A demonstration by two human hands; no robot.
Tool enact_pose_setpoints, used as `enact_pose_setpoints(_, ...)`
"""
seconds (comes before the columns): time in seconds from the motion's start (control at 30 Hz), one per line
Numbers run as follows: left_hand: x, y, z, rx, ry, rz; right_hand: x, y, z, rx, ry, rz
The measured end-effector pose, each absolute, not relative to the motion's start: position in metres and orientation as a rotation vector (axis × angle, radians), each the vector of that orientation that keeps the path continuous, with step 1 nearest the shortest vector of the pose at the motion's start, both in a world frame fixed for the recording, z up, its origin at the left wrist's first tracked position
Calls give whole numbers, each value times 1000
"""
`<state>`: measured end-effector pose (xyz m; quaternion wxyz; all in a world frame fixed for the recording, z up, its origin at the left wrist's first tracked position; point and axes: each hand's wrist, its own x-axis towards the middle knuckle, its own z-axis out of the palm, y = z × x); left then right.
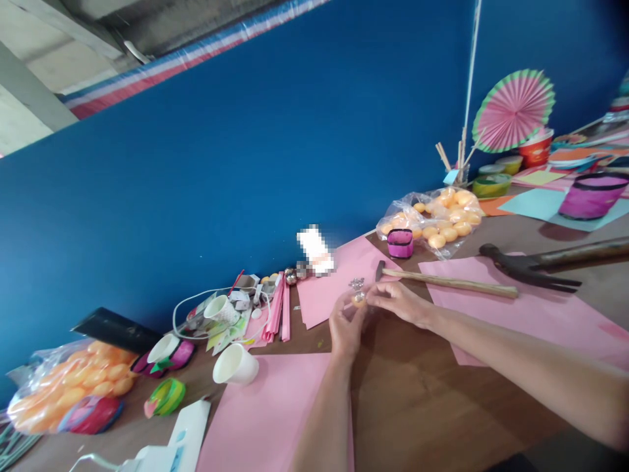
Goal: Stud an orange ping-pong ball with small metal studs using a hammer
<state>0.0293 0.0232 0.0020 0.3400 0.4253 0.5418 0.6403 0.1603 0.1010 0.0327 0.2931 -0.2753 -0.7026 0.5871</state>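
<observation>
L hand [345, 329], R hand [403, 304], f'arms [515, 359]: all bare

- I couldn't identify the small shiny thing [360, 298] in the left hand [345, 328]; it was too tiny.
- Coarse squares blurred the white patch [316, 249] by the wall beyond my reading.
- I lost the claw hammer's [553, 261] handle end past the right edge.
- The bottom edge cut off my view of the white power strip [190, 429].

Small hammer [452, 282]: I see it just behind the right hand [399, 303], handle reaching onto a paper sheet [545, 318].
Claw hammer [535, 263]: right of that.
Bagged balls [460, 215]: behind the small hammer, near the wall [246, 164].
Cup [234, 365]: I find it left of the left hand [346, 328].
</observation>
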Motion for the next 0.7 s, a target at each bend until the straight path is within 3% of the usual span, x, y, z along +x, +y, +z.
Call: enact_pose_setpoints(0.7,30,23,2,1069,1423,1675,161,103,29,-684,-1922,1551)
